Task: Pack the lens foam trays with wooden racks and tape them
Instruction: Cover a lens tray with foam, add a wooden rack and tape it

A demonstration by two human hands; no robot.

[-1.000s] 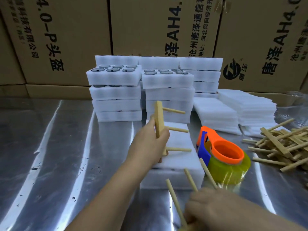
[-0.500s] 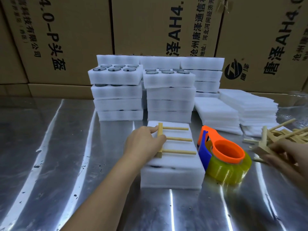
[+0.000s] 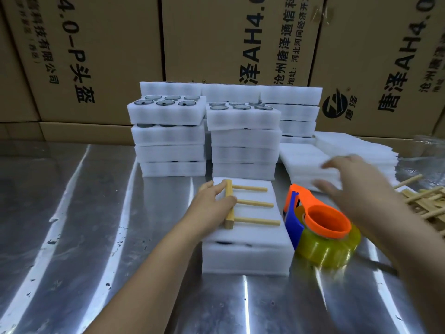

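On the steel table point(image 3: 72, 225) the nearest stack of foam trays point(image 3: 245, 259) carries the wooden rack point(image 3: 255, 203) lying flat on top, prongs pointing right, as it did half a second ago. The left hand point(image 3: 212, 206) stays against its crossbar, fingers nearly straight and pressing. Just to the right stands the tape dispenser point(image 3: 322, 235). The right hand point(image 3: 356, 186) has left the pile of racks point(image 3: 428, 203) and now hovers empty above the dispenser, blurred, fingers spread, in front of the foam sheets point(image 3: 303, 155)
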